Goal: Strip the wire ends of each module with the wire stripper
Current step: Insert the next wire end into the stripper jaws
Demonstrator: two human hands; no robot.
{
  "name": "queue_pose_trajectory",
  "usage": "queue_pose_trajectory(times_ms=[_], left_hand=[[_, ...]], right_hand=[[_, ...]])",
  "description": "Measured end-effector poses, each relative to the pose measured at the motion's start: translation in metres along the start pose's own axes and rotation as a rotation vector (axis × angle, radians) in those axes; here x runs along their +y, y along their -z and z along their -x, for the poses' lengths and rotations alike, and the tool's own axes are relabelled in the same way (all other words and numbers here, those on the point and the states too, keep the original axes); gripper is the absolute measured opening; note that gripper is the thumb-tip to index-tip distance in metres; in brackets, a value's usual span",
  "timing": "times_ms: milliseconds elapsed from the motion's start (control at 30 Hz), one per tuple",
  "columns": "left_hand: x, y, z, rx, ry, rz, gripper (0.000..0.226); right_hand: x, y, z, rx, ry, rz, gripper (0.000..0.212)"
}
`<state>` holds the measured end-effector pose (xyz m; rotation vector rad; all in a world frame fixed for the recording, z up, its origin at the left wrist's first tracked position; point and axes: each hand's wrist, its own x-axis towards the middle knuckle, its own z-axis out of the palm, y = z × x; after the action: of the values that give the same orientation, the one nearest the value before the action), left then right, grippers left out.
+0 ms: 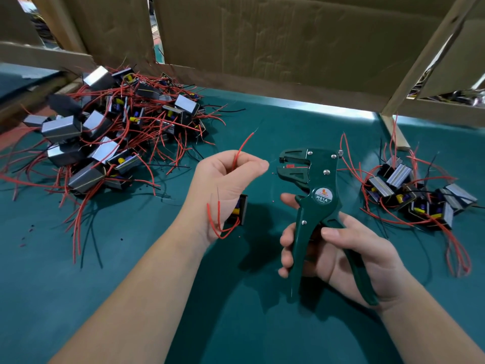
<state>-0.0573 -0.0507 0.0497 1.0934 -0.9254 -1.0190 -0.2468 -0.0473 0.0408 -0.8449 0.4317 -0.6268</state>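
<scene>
Nearest us, our right hand (341,253) wraps both spread handles of the stripper (315,195), fingers curled round the front one, the rear one in the palm. The tool's head rises above that grip and points left, jaws parted with a bit of red between them. Just left of the head, our left hand (228,185) pinches a red wire (244,144). Its end rises above the fist, clear of the jaws. The module (240,208) sits under this hand; whether it touches the table (236,311) we cannot tell. Farther out, a big pile (105,132) lies left of the pinch and a smaller group (414,195) right of the stripper. Cardboard (262,43) stands behind.
</scene>
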Motion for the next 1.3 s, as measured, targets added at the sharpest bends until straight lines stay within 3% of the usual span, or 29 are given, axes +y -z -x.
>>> queue_pose_trajectory(times_ms=[267, 567, 1133, 1300], left_hand=[[0.005, 0.001, 0.002, -0.109, -0.133, -0.192, 0.025], [-0.002, 0.001, 0.001, -0.112, -0.221, -0.337, 0.028], [-0.005, 0.004, -0.002, -0.137, -0.298, -0.275, 0.022], [-0.005, 0.002, -0.002, -0.122, -0.321, -0.250, 0.011]], right_hand=[[-0.002, 0.002, 0.003, -0.091, -0.026, -0.008, 0.069], [0.001, 0.004, 0.002, -0.054, 0.009, 0.011, 0.070], [0.004, 0.009, 0.003, -0.044, 0.036, 0.037, 0.066], [0.005, 0.008, 0.004, -0.018, 0.031, 0.078, 0.062]])
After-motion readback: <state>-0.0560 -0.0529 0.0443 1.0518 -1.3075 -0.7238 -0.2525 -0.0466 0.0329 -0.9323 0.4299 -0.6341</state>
